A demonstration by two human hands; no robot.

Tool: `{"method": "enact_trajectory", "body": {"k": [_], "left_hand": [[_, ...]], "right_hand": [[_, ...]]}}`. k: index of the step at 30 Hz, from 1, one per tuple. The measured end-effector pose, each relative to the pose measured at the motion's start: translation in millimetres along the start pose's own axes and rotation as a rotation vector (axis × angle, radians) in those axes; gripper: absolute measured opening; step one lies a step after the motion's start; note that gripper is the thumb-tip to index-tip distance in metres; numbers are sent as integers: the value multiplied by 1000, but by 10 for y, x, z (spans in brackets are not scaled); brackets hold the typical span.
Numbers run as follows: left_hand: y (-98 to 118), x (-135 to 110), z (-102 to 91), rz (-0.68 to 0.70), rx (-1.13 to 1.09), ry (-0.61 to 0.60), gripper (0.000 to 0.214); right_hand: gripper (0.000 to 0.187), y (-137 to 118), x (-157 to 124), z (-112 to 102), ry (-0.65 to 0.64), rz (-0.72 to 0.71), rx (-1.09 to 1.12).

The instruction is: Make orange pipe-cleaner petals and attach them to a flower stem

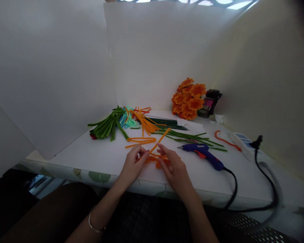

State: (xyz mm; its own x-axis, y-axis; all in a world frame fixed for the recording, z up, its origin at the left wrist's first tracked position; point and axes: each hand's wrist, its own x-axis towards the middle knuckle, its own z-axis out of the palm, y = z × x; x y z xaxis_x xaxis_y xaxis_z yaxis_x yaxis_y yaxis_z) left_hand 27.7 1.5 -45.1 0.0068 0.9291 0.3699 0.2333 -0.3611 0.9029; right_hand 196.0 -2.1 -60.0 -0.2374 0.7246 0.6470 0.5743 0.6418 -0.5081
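Pinching with left hand [133,163] and poised with right hand [176,168], close together over the front of the white table [76,152]. Judged to be at the step of bending or joining an orange pipe cleaner [165,134]; for the next move, likely to require a firm left pinch and light guidance of the free end by right fingertips. On the left, closed at thumb and forefinger around the lower part of the pipe cleaner, with remaining fingers curled. On the right, half spread, with thumb and forefinger parted beside the pipe cleaner; cannot tell whether in contact. Below and between fingers, partly hidden: orange pieces [152,158]. From left across the table: a green bundle [108,125], then a teal bundle [128,118], next to a loose orange bundle [147,124]. Just beyond left hand: folded orange strips [142,139]. Further right: dark wires [164,122], loose green stems [190,135], orange flowers [188,99] toward the back, and a blue glue gun [196,147] near right hand, with nozzle toward the left. At far right: a red-orange strip [228,142] just beside a white power strip [244,145].
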Motion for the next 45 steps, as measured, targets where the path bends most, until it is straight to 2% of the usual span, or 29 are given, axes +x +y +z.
{"method": "enact_trajectory", "body": {"k": [6,12,16,19,21,24,28,30,32,36,39,45], "left_hand": [[91,-128,120,23,-92,-146,22],[103,-156,164,-17,-187,-158,21],[161,-174,182,-16,-258,-165,21],[156,-206,203,-32,-300,-160,29],[121,-230,227,-71,-325,-133,33],[93,-261,272,-119,-362,-79,28],[186,-282,316,-182,-675,-27,27],[244,-289,320,-235,-842,-50,30],[268,-297,314,-261,-908,-100,34],[212,-341,295,-208,-782,-190,39],[167,-388,294,-165,-627,-246,37],[233,-417,293,-62,-400,-340,37]], "right_hand": [[30,-107,13,-10,100,-211,97],[38,-100,-40,-28,165,-271,110],[42,-103,-110,-52,214,-255,158],[44,-99,-173,-70,219,-239,207],[44,-109,-209,-77,236,-216,259],[42,-153,-245,-76,250,-182,332],[34,-203,-264,-62,219,-148,384],[30,-215,-267,-57,222,-109,388],[24,-230,-265,-60,254,-67,410],[14,-288,-262,-94,320,102,501],[14,-343,-263,-130,330,214,500],[19,-430,-221,-207,295,257,469]]}}
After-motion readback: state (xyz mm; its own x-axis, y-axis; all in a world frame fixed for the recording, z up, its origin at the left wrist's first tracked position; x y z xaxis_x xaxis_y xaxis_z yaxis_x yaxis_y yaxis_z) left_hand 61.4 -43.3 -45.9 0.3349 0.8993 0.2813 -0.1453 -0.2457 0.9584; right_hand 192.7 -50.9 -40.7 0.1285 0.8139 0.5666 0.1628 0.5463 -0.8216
